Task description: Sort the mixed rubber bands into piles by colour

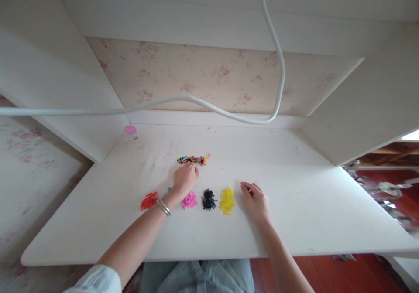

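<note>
A mixed heap of small coloured pieces (pixel 193 159) lies on the white desk (pixel 294 214). My left hand (pixel 185 178) reaches to its near edge, fingers curled onto the pieces. In a row nearer me lie sorted piles: red (pixel 149 201), a sliver of blue (pixel 166 191) mostly hidden behind my left wrist, pink (pixel 190 200), black (pixel 208 199) and yellow (pixel 227 200). My right hand (pixel 255 201) rests on the desk just right of the yellow pile, fingers loosely curled; whether it holds anything is hidden.
A white cable (pixel 275 79) loops across in front of the floral back panel (pixel 209 75). White side walls flank the desk. A pink blob (pixel 130 130) sits at the back left corner. Cluttered red floor shows at the right.
</note>
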`<state>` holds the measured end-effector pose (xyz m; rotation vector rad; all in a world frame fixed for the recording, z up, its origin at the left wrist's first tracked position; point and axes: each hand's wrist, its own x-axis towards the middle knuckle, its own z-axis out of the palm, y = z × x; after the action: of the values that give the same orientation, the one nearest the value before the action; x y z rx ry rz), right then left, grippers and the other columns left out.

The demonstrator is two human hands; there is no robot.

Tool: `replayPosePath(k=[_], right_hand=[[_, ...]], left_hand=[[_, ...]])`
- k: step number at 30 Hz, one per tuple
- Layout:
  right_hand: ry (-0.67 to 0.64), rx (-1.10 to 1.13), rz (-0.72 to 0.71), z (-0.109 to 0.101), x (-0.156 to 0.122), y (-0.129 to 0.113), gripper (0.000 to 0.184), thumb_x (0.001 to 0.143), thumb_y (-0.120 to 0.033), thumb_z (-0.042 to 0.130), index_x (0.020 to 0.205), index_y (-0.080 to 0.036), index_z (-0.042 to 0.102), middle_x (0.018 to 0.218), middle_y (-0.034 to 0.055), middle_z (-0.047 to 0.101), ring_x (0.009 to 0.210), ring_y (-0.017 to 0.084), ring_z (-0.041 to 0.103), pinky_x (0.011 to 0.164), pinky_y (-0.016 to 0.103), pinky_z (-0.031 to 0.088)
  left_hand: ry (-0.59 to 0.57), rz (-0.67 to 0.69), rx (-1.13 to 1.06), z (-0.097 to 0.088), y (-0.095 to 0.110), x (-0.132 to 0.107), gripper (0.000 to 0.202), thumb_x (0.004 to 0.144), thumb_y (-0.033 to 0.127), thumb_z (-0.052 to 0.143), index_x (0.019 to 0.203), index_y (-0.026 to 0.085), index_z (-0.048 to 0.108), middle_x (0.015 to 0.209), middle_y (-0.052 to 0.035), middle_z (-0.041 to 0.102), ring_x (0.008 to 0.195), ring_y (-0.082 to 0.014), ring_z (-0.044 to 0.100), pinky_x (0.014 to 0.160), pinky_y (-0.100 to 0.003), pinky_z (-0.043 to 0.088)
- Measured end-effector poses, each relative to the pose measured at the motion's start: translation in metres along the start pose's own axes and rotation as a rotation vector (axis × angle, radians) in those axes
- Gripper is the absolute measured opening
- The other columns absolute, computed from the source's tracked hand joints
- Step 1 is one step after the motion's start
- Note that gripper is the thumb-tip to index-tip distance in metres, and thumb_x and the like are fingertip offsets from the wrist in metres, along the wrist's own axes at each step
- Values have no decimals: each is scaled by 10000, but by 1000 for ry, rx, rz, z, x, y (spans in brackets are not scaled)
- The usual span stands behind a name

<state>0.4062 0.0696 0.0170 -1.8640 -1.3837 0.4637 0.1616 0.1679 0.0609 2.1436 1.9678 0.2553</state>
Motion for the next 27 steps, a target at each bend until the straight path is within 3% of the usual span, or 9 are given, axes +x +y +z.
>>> replayPosePath(k=[12, 27], right_hand=[[4, -3, -3, 1, 3, 2, 462, 871, -539, 388, 897, -215, 716, 816, 50, 666, 646, 160, 567, 649, 271, 435], [-14, -31, -15, -1, 1, 1, 441, 867, -517, 392, 904, -218, 714, 807, 43, 658, 645, 155, 560, 651, 273, 430]], left_hand=[[38, -2, 49, 4, -7, 17, 324, 923, 352, 347, 1087, 207, 586, 1092, -95, 600, 858, -186, 624, 753, -300, 461], [55, 29, -8, -8, -25, 8, 336, 944, 372, 318, 1040, 206, 594, 1111, -71, 578, 844, -158, 616, 753, -275, 458]])
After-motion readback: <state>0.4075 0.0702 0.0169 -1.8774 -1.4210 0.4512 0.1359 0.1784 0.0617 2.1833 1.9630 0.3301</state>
